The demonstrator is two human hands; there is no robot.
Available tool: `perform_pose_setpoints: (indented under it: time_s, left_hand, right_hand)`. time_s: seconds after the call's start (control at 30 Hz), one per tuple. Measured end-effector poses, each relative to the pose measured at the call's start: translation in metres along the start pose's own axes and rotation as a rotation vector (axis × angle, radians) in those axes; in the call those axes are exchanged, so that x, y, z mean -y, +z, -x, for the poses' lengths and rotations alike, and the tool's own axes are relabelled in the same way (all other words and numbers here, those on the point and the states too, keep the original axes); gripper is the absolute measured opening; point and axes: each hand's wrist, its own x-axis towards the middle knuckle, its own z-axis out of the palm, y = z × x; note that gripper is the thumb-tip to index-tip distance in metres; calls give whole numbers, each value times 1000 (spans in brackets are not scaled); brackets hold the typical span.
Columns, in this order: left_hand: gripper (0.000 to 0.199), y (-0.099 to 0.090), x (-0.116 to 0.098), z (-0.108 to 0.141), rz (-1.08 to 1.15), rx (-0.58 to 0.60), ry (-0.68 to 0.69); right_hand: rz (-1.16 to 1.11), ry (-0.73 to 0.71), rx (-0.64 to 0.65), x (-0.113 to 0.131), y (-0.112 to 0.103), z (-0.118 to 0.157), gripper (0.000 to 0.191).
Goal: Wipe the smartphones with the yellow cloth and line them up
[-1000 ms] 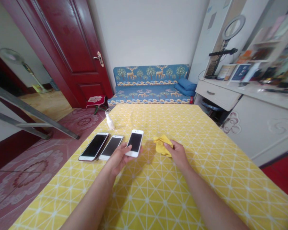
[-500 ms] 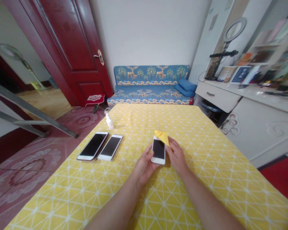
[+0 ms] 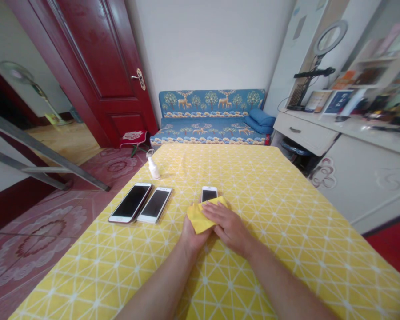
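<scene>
Room: red-painted wooden door [image 3: 96, 75] upper left of frame, blue deer-print sofa [image 3: 210, 129] against the far wall, white drawer desk [image 3: 303, 133] on the right with a ring light [image 3: 330, 38] above it. Pink patterned floor [image 3: 113, 166] lower left.

Table [image 3: 253, 191] fills the lower frame, covered in yellow cloth with a white lattice print. Everything sits on it flat and stable.

Left of centre, two phones lie side by side, screens up, probably so the glass stays exposed and nothing rests on it: dark-framed smartphone [image 3: 130, 203], and next to it a white smartphone [image 3: 155, 204]. Small white plastic spray bottle [image 3: 153, 170] stands upright above them, near the table's far left edge, within easy reach.

Third item, a white-framed phone [image 3: 209, 194], lies centre frame, set apart from the other two, screen up. Its lower part is hidden behind the yellow microfibre cloth [image 3: 200, 218], so I can't tell how much of it is covered.

Yellow microfibre cloth is folded between my hands, just below that phone. My right hand [image 3: 226, 226] is open, fingers extended and pressed flat on top of it, not gripping. My left hand [image 3: 195, 235] is underneath, fingers hidden by the cloth, so I can't tell whether it's closed.
</scene>
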Motion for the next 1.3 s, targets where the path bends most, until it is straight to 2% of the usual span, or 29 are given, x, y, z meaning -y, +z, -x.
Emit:
perform_pose_setpoints:
  time_s: [0.07,0.23,0.4,0.5,0.67,0.77,0.93,1.07,1.2,1.3]
  left_hand:
    - [35,3,7,4,-48,12,-2]
    - [24,5,19,14,-253,114,-184]
    - [23,7,22,19,-327,201,-175]
    - [32,10,21,16,-245,187,-195]
    - [51,12,9,10,-23,49,-119]
    - [60,14,4,12,-40,43,-130]
    - [53,10,12,14,-215,156,-199]
    - [41,3,19,14,-396,116,-181]
    - [33,1,20,16,-366,131,-153]
    - [34,4,16,13,-272,133,-108]
  right_hand:
    - [25,39,-28,-5,1,-1,57]
    - [41,139,-219,-19,-1,1,53]
    - [49,250,-364,-22,-7,5,51]
    - [55,177,-317,-15,-6,5,50]
    - [-21,-50,-74,4,-3,0,51]
    - [1,-66,-62,7,-1,-2,54]
    - [91,87,-193,-9,1,-3,55]
    - [109,239,-333,-25,0,0,55]
    - [100,376,-417,-37,0,6,50]
    - [111,371,-367,-37,1,8,49]
